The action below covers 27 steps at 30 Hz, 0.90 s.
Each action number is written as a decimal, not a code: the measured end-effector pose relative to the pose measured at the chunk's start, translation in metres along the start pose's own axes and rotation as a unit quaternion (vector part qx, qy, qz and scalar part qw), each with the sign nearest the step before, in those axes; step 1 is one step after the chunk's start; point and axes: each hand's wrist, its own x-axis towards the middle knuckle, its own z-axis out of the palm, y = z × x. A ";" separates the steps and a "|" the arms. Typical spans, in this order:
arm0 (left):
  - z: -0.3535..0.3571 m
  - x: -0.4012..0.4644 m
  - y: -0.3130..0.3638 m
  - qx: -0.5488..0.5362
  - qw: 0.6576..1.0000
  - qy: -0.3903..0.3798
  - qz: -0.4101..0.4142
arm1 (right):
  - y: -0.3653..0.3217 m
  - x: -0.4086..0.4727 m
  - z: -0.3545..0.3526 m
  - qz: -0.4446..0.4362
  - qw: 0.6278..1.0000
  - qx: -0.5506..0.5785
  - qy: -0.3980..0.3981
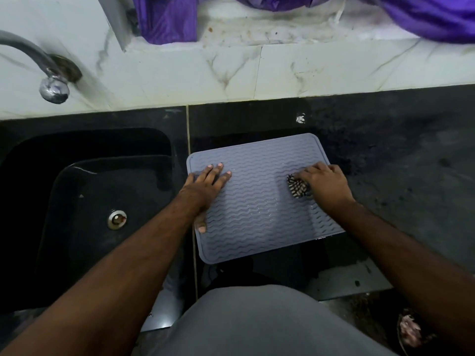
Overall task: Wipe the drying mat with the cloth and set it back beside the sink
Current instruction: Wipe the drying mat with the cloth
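In the head view the grey drying mat [259, 201] lies at frame centre on the black worktop [398, 160], just right of the sink [84, 191]. The left hand [208, 182] presses its left edge, fingers flat and spread. The right hand [325, 182] grips a bunched striped cloth [297, 186] at the right edge, so unwiped mat lies leftward of it, I judge.

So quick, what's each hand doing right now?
Left hand: open, fingers flat, pressing on the drying mat.
Right hand: closed on the striped cloth, holding it against the mat.
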 end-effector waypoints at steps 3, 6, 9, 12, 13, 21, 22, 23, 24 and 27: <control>0.004 0.001 -0.017 -0.014 0.999 0.008 0.041 | -0.029 0.007 -0.008 -0.006 1.000 0.014 0.009; 0.010 0.003 -0.028 -0.047 0.997 0.011 0.065 | -0.086 0.013 -0.011 -0.108 0.989 0.086 0.044; 0.010 0.002 -0.028 -0.042 0.997 0.010 0.066 | -0.147 0.024 -0.002 -0.200 0.972 0.104 0.059; 0.008 0.001 -0.028 -0.029 0.998 0.011 0.062 | -0.175 0.035 0.012 -0.188 0.969 0.153 0.050; 0.007 0.001 -0.028 -0.023 0.998 0.007 0.060 | -0.173 0.036 0.018 -0.190 0.966 0.164 0.052; -0.002 0.006 -0.019 -0.001 0.999 -0.042 0.031 | -0.087 0.028 0.038 -0.220 0.961 0.140 0.090; -0.002 0.006 -0.018 0.000 0.999 -0.044 0.030 | -0.070 0.025 0.042 -0.207 0.962 0.146 0.097; -0.002 0.007 -0.018 0.003 0.999 -0.047 0.029 | -0.051 0.021 0.046 -0.193 0.964 0.152 0.104; -0.002 0.006 -0.018 0.007 0.998 -0.048 0.027 | -0.035 0.017 0.048 -0.180 0.966 0.153 0.106; -0.003 0.006 -0.014 0.018 0.998 -0.050 0.020 | 0.006 0.010 0.051 -0.147 0.972 0.149 0.105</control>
